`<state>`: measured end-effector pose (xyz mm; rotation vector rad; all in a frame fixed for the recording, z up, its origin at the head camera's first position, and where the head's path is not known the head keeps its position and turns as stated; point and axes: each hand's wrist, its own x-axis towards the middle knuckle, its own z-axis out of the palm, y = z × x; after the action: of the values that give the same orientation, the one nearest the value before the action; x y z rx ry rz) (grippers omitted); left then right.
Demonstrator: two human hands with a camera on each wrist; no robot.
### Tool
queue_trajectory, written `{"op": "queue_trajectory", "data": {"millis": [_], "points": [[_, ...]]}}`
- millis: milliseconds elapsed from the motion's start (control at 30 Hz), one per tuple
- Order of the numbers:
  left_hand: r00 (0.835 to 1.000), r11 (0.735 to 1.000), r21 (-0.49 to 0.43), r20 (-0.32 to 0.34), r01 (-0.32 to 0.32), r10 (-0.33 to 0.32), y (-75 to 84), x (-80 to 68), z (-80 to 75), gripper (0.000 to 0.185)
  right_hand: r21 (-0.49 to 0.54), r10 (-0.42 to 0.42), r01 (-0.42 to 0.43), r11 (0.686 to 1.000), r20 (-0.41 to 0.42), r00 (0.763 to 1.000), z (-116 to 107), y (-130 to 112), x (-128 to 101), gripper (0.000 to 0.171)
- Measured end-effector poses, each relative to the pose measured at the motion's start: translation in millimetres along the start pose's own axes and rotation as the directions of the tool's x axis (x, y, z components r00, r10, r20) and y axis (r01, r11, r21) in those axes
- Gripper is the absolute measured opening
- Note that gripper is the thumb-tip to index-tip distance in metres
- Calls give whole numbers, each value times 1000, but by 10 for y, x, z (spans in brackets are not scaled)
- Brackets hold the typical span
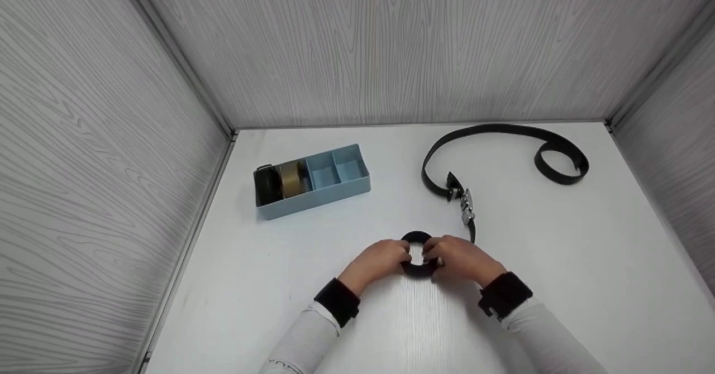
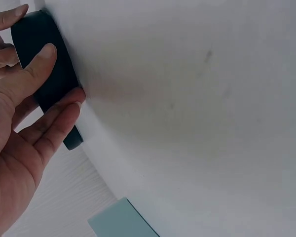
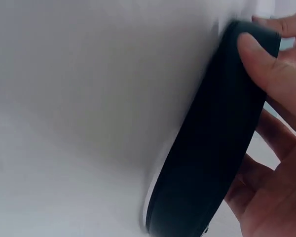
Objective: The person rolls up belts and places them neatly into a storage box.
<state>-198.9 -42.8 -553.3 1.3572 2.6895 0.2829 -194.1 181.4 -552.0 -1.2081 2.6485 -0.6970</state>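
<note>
A black ring-shaped roll [image 1: 420,271] is between my hands on the white tabletop. My left hand [image 1: 385,259] grips its left side, and my right hand [image 1: 461,258] grips its right side. Up close in the left wrist view, the roll [image 2: 63,81] is a wide dark band with the thumb laid across its outer face. The right wrist view has the thumb pressed near the top of the same band [image 3: 207,133]. A black strap [image 1: 503,129] with a silver buckle [image 1: 467,206] lies beyond; its short end disappears behind my right hand. Whether it joins the roll I cannot tell.
At the back left stands a blue compartment tray [image 1: 321,196]. A black roll [image 1: 268,184] and a brownish tape roll [image 1: 291,179] sit in its left compartments. The strap's far end curls at the back right. Wood-grain panels [image 1: 380,50] wall the table.
</note>
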Motion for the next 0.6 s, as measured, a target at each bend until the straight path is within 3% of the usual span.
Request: {"op": "queue_trajectory", "data": {"millis": [100, 267, 500, 600], "points": [[1000, 1000, -13, 8, 0, 0, -18, 4, -25, 4, -9, 0, 0, 1000, 8, 1000, -8, 20, 1, 29], [999, 996, 76, -7, 41, -40, 3, -2, -23, 11, -64, -11, 9, 998, -30, 999, 25, -12, 39, 16], [999, 991, 126, -23, 46, -43, 74, -25, 22, 5, -135, -16, 1, 991, -116, 993, 72, -63, 73, 21], [999, 993, 103, -21, 50, -48, 56, -20, 26, 7, -123, -14, 1, 992, -112, 994, 90, -62, 69, 23]]}}
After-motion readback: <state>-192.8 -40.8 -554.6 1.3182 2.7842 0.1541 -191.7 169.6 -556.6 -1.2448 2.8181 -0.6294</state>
